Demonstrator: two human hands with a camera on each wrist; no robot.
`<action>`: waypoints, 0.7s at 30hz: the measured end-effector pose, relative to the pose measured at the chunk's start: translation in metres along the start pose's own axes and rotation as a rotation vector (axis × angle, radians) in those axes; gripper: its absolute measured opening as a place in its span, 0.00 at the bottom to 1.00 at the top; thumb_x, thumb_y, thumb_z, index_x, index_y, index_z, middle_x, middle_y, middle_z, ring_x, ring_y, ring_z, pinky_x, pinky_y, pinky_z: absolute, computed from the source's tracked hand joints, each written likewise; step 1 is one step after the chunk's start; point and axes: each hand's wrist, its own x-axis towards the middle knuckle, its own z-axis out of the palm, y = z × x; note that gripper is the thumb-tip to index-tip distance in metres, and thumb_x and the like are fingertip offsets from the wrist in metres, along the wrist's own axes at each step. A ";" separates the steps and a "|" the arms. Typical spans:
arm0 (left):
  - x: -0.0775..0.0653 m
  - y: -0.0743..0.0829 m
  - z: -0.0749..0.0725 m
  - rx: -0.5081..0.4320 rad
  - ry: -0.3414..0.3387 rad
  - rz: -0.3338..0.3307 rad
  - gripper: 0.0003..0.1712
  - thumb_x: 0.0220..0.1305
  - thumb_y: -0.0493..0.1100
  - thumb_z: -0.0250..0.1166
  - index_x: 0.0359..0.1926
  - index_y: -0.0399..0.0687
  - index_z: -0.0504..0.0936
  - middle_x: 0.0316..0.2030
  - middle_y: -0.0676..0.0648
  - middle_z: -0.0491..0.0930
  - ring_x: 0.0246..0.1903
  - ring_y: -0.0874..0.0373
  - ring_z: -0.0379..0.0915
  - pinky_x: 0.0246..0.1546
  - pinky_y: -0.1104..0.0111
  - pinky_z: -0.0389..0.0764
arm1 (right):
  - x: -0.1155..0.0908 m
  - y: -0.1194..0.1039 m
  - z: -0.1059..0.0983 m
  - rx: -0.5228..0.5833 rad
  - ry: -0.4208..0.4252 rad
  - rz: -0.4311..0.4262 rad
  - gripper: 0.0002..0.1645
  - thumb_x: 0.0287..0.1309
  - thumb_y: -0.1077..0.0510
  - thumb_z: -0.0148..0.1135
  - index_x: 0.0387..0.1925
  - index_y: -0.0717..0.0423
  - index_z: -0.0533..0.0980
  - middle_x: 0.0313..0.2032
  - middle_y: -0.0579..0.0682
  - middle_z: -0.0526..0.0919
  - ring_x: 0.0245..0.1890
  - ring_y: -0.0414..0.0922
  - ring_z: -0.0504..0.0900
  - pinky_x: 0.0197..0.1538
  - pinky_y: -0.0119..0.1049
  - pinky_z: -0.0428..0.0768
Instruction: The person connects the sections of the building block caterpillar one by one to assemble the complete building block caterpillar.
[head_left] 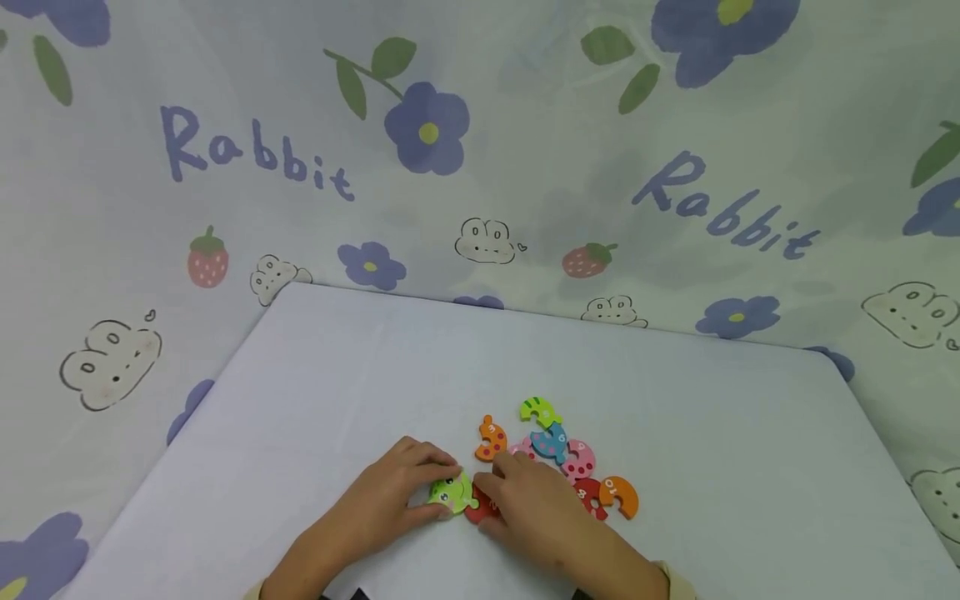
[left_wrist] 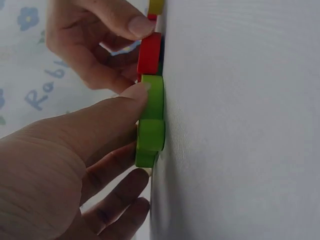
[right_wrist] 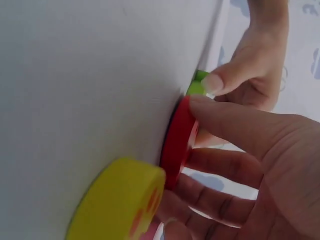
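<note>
A green wooden puzzle piece [head_left: 452,493] with a smiling animal face lies on the white table. My left hand [head_left: 386,496] pinches it between thumb and fingers. Directly to its right, a red puzzle piece [head_left: 477,510] meets the green knob. Thumb and fingers of my right hand [head_left: 536,508] grip that red piece, covering much of it. From the left wrist view, the green piece [left_wrist: 153,102] and red piece [left_wrist: 150,54] stand edge to edge. A yellow piece [right_wrist: 117,200] with red spots lies beside the red one in the right wrist view.
Beyond my right hand lie more numbered pieces: an orange one [head_left: 491,442], a green striped one [head_left: 537,411], a blue spotted one [head_left: 550,444], a pink one [head_left: 580,460], a red one [head_left: 589,492] and an orange 10 [head_left: 619,497]. A rabbit-print cloth [head_left: 510,167] hangs behind the table [head_left: 360,358].
</note>
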 end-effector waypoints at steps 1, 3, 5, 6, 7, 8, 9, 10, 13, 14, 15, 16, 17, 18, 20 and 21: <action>0.000 0.000 0.000 -0.007 0.001 0.002 0.28 0.63 0.54 0.77 0.63 0.55 0.86 0.59 0.63 0.78 0.57 0.63 0.69 0.58 0.65 0.80 | 0.001 -0.001 0.000 0.011 -0.002 0.008 0.26 0.57 0.37 0.77 0.52 0.43 0.86 0.38 0.42 0.77 0.35 0.38 0.75 0.38 0.31 0.82; -0.001 -0.001 0.000 -0.020 0.002 0.004 0.29 0.63 0.53 0.77 0.63 0.55 0.85 0.60 0.63 0.78 0.58 0.63 0.69 0.59 0.64 0.79 | 0.001 -0.003 0.000 0.024 -0.005 0.014 0.24 0.56 0.37 0.78 0.50 0.44 0.86 0.37 0.42 0.77 0.35 0.38 0.75 0.37 0.32 0.83; -0.002 -0.002 0.000 -0.029 0.005 0.004 0.29 0.63 0.52 0.77 0.64 0.55 0.85 0.62 0.63 0.77 0.59 0.63 0.69 0.60 0.64 0.79 | 0.002 -0.005 0.001 0.020 0.000 0.015 0.24 0.56 0.37 0.78 0.48 0.45 0.86 0.36 0.42 0.77 0.34 0.37 0.75 0.38 0.32 0.84; -0.003 -0.002 0.000 -0.034 0.008 0.004 0.29 0.63 0.52 0.77 0.64 0.54 0.85 0.62 0.63 0.77 0.59 0.63 0.69 0.61 0.63 0.78 | 0.002 -0.006 0.001 0.015 0.000 0.017 0.24 0.56 0.36 0.78 0.48 0.45 0.86 0.36 0.42 0.77 0.34 0.38 0.75 0.39 0.33 0.84; -0.003 -0.002 0.000 -0.040 0.011 0.003 0.29 0.62 0.51 0.77 0.64 0.54 0.85 0.62 0.63 0.77 0.59 0.63 0.69 0.61 0.63 0.78 | 0.003 -0.007 0.001 0.007 0.001 0.016 0.25 0.56 0.36 0.78 0.48 0.45 0.86 0.37 0.42 0.77 0.35 0.38 0.76 0.40 0.33 0.85; -0.003 -0.003 -0.001 -0.045 0.014 0.003 0.29 0.62 0.51 0.77 0.64 0.54 0.85 0.62 0.63 0.77 0.59 0.63 0.69 0.61 0.63 0.78 | 0.003 -0.008 0.002 0.003 0.001 0.016 0.25 0.56 0.36 0.77 0.48 0.45 0.86 0.37 0.43 0.78 0.35 0.38 0.76 0.40 0.34 0.85; -0.004 -0.003 -0.001 -0.051 0.017 0.003 0.29 0.62 0.51 0.77 0.64 0.54 0.85 0.62 0.63 0.77 0.59 0.63 0.69 0.61 0.63 0.78 | 0.004 -0.008 0.001 -0.002 -0.001 0.018 0.26 0.55 0.35 0.77 0.49 0.45 0.86 0.38 0.43 0.79 0.36 0.38 0.77 0.42 0.35 0.86; -0.004 -0.003 -0.001 -0.057 0.017 0.003 0.29 0.62 0.51 0.77 0.64 0.54 0.85 0.62 0.62 0.77 0.59 0.63 0.69 0.61 0.63 0.78 | 0.004 -0.008 0.001 -0.003 -0.004 0.020 0.27 0.55 0.35 0.77 0.49 0.45 0.86 0.39 0.43 0.79 0.37 0.39 0.77 0.43 0.35 0.86; -0.004 -0.004 0.000 -0.079 0.016 0.005 0.29 0.63 0.51 0.77 0.64 0.54 0.85 0.63 0.62 0.78 0.60 0.62 0.69 0.61 0.63 0.78 | 0.003 -0.004 -0.001 0.020 -0.014 0.014 0.29 0.56 0.35 0.77 0.52 0.45 0.85 0.43 0.42 0.81 0.41 0.40 0.78 0.45 0.37 0.86; -0.004 -0.004 0.000 -0.085 0.016 0.005 0.29 0.63 0.51 0.77 0.64 0.54 0.85 0.63 0.62 0.78 0.60 0.62 0.69 0.61 0.63 0.78 | 0.002 -0.002 -0.002 0.041 -0.014 0.015 0.29 0.56 0.35 0.77 0.53 0.46 0.84 0.43 0.41 0.81 0.42 0.40 0.78 0.45 0.37 0.85; -0.004 -0.004 0.001 -0.091 0.013 0.003 0.29 0.63 0.51 0.77 0.65 0.54 0.84 0.63 0.62 0.77 0.60 0.62 0.69 0.61 0.63 0.78 | 0.002 0.000 -0.003 0.060 -0.016 0.015 0.29 0.57 0.36 0.77 0.54 0.46 0.84 0.44 0.41 0.81 0.42 0.39 0.77 0.45 0.36 0.85; -0.005 -0.004 0.001 -0.093 0.011 0.001 0.29 0.63 0.51 0.77 0.65 0.55 0.84 0.63 0.63 0.77 0.60 0.63 0.68 0.61 0.63 0.78 | 0.001 0.003 -0.005 0.077 -0.015 0.015 0.30 0.58 0.36 0.76 0.56 0.46 0.83 0.46 0.40 0.81 0.44 0.40 0.77 0.45 0.36 0.85; -0.005 -0.004 0.002 -0.097 0.010 -0.001 0.29 0.63 0.51 0.77 0.65 0.55 0.84 0.63 0.63 0.77 0.60 0.63 0.68 0.61 0.63 0.78 | 0.001 0.005 -0.006 0.097 -0.010 0.016 0.30 0.59 0.37 0.76 0.57 0.47 0.83 0.47 0.40 0.81 0.44 0.40 0.77 0.46 0.35 0.85; -0.005 -0.004 0.002 -0.100 0.010 -0.002 0.29 0.63 0.51 0.77 0.65 0.56 0.84 0.63 0.64 0.77 0.60 0.63 0.68 0.62 0.62 0.78 | 0.001 0.008 -0.008 0.110 -0.002 0.020 0.30 0.60 0.38 0.75 0.58 0.47 0.83 0.48 0.40 0.81 0.45 0.40 0.77 0.46 0.36 0.85; -0.005 -0.004 0.002 -0.099 0.005 -0.010 0.29 0.63 0.52 0.77 0.65 0.56 0.84 0.63 0.65 0.76 0.60 0.63 0.68 0.62 0.62 0.78 | 0.003 0.012 -0.013 0.125 0.010 0.035 0.29 0.61 0.39 0.75 0.59 0.48 0.82 0.49 0.41 0.80 0.46 0.40 0.76 0.47 0.35 0.85; -0.005 -0.004 0.002 -0.100 0.001 -0.013 0.29 0.63 0.52 0.77 0.65 0.57 0.84 0.62 0.65 0.76 0.60 0.63 0.68 0.62 0.62 0.78 | 0.004 0.015 -0.016 0.123 0.022 0.039 0.28 0.62 0.41 0.75 0.59 0.48 0.82 0.50 0.41 0.81 0.48 0.41 0.77 0.49 0.36 0.85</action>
